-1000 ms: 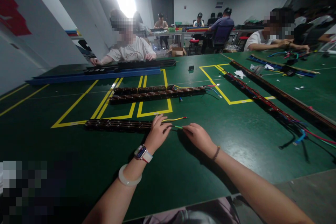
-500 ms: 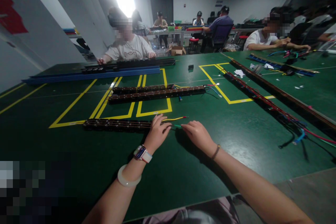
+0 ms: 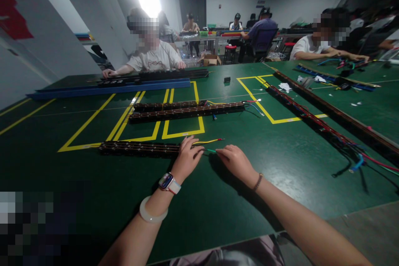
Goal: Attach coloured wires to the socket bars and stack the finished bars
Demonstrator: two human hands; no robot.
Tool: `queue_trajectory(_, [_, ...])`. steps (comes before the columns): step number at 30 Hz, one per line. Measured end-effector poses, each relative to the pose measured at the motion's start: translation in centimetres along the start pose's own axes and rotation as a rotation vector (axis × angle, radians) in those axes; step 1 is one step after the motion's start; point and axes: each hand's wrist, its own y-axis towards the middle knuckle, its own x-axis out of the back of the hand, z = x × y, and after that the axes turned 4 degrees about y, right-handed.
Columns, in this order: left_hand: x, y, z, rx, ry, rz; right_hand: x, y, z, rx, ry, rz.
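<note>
A long black strip [image 3: 140, 148] with copper-coloured lines along it lies on the green table in front of me. My left hand [image 3: 187, 153] is closed over its right end, hiding that end beneath the fingers. From there a yellow wire [image 3: 209, 141] with a red tip reaches to the right, resting apart from my right hand. A green wire [image 3: 211, 150] runs out just below it. The fingers of my right hand [image 3: 234, 160] pinch the green wire's far end, covering its tip.
Two similar strips [image 3: 187, 110] lie farther back across yellow tape lines. Longer strips with a red wire bundle [image 3: 324, 124] run along the right. A co-worker [image 3: 152, 54] sits opposite behind a blue channel [image 3: 118, 88]; another co-worker [image 3: 314, 48] works at the right. Paper scraps [image 3: 284, 87] lie nearby.
My hands stay almost where they were, on the strip and the green wire. The co-worker opposite has moved one hand to the left along their black strip.
</note>
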Motion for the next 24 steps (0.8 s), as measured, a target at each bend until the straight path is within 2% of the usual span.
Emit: queue_trajectory(24, [0.05,0.13,-0.11,0.011,0.000,0.003,0.06,-0.07,0.16,-0.004,0.039,-0.007])
